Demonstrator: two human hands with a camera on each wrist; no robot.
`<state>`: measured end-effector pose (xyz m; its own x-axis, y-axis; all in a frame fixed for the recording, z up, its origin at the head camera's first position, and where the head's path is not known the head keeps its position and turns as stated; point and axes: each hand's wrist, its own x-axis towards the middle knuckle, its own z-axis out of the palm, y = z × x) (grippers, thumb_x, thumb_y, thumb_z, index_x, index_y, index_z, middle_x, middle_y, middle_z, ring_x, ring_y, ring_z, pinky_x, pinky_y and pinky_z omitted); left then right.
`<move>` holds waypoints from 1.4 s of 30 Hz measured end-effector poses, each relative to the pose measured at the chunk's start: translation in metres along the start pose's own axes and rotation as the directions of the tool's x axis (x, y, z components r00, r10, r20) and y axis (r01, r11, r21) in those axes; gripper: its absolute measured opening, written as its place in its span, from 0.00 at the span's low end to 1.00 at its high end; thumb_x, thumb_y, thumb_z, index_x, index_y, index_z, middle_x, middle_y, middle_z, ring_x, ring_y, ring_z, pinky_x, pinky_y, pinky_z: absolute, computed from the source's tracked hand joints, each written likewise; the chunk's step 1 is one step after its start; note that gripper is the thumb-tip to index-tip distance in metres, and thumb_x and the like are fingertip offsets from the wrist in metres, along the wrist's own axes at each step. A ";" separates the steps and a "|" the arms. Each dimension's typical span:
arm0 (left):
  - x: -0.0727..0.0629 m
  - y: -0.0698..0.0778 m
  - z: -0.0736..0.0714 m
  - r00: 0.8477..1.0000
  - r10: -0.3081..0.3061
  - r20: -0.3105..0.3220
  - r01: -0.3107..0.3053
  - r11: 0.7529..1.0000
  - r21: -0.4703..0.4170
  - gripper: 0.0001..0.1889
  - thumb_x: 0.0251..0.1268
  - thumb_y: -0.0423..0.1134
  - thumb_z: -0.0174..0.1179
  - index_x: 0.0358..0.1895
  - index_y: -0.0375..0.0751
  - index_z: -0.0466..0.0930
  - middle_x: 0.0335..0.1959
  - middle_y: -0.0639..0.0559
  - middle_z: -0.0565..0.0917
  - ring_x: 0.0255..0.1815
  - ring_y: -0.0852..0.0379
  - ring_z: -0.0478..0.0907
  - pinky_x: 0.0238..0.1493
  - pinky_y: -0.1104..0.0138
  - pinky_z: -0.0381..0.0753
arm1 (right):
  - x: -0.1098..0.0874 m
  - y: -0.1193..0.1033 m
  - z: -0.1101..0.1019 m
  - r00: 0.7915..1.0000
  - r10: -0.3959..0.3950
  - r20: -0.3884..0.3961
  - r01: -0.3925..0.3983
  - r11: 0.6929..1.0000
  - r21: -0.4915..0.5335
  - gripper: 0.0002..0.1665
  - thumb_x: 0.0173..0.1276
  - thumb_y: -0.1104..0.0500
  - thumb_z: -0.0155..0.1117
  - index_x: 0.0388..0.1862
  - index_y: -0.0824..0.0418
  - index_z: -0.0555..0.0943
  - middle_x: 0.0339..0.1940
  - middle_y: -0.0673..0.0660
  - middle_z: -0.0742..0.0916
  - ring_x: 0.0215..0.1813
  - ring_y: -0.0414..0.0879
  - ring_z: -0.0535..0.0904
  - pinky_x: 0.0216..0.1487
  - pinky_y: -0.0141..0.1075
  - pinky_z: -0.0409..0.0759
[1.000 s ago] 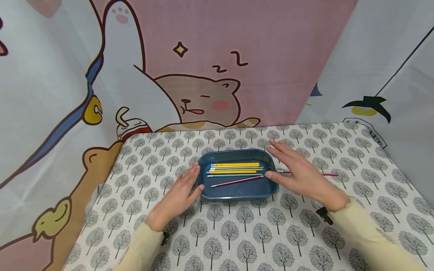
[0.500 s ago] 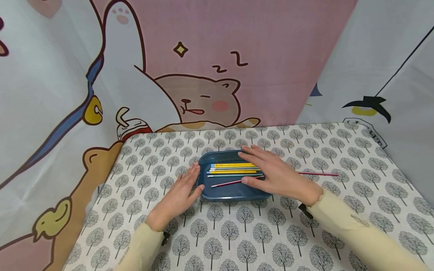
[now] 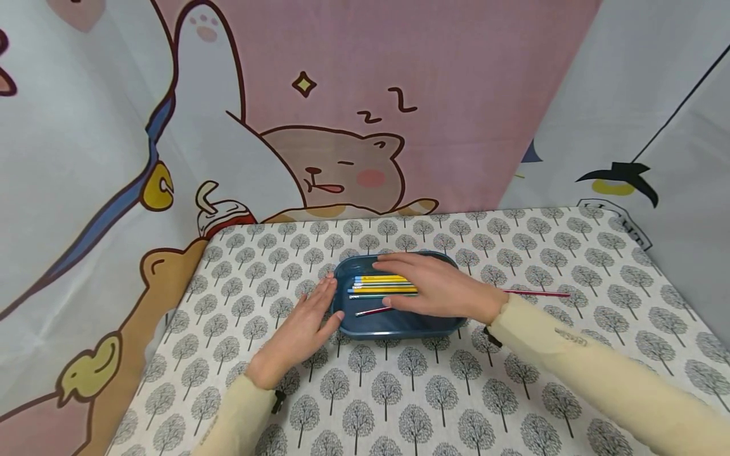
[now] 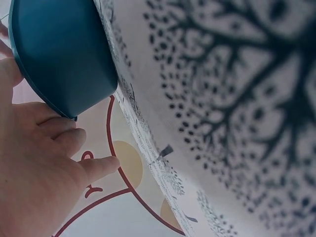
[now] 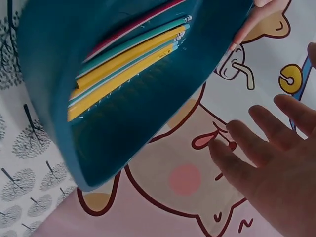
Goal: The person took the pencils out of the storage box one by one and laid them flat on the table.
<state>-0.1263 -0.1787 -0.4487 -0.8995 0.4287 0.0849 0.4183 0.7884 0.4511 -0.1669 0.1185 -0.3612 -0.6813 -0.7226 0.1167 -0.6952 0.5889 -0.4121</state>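
Note:
A dark blue oblong tray [image 3: 393, 333] sits on the table, with several pencils inside. Two yellow pencils [image 5: 128, 59], green ones between and beside them [image 5: 138, 43], and a red pencil [image 5: 133, 27] lie side by side in it. My left hand [image 3: 302, 329] touches the tray's left end with straight fingers; the left wrist view shows the tray's outer wall [image 4: 64, 54] against the fingers. Over the tray's right half hovers my right hand [image 3: 436, 285], fingers spread and holding nothing, hiding the pencils' right ends in the head view.
Another red pencil [image 3: 538, 293] lies on the table right of the tray, partly covered by the right wrist. A tree-print cloth [image 3: 399, 392] covers the table. Behind it hangs a cartoon-print curtain [image 3: 467, 114].
My right hand has moved left, from beside the tray's right end to above its pencils. The left hand, the tray and the pencils have stayed where they were.

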 end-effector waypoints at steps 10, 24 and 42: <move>0.000 -0.002 0.001 1.000 0.006 -0.001 -0.006 1.000 -0.001 0.36 0.83 0.51 0.50 0.82 0.34 0.52 0.84 0.44 0.50 0.83 0.43 0.52 0.77 0.37 0.56 | 0.027 0.003 0.001 0.995 -0.042 0.089 0.038 0.998 0.041 0.36 0.75 0.42 0.66 0.75 0.56 0.75 0.74 0.56 0.77 0.75 0.52 0.72 0.74 0.51 0.72; 0.000 -0.002 0.001 1.000 0.016 0.002 -0.016 1.000 -0.004 0.36 0.84 0.50 0.50 0.82 0.34 0.51 0.84 0.42 0.51 0.84 0.44 0.51 0.77 0.36 0.55 | 0.045 0.025 0.023 0.974 -0.066 0.217 0.035 0.989 0.144 0.33 0.72 0.50 0.71 0.72 0.61 0.78 0.68 0.56 0.82 0.67 0.50 0.80 0.69 0.45 0.77; -0.001 -0.002 0.001 1.000 0.012 0.003 -0.012 1.000 -0.003 0.36 0.84 0.50 0.50 0.83 0.35 0.50 0.85 0.43 0.51 0.84 0.44 0.50 0.77 0.37 0.55 | 0.072 0.026 0.040 0.939 -0.038 0.341 -0.068 0.953 0.294 0.27 0.71 0.58 0.73 0.67 0.61 0.81 0.61 0.55 0.87 0.59 0.46 0.84 0.61 0.41 0.83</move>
<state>-0.1266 -0.1800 -0.4510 -0.8941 0.4392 0.0877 0.4286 0.7821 0.4524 -0.2251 0.0675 -0.3997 -0.5355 -0.8246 -0.1826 -0.5489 0.5041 -0.6668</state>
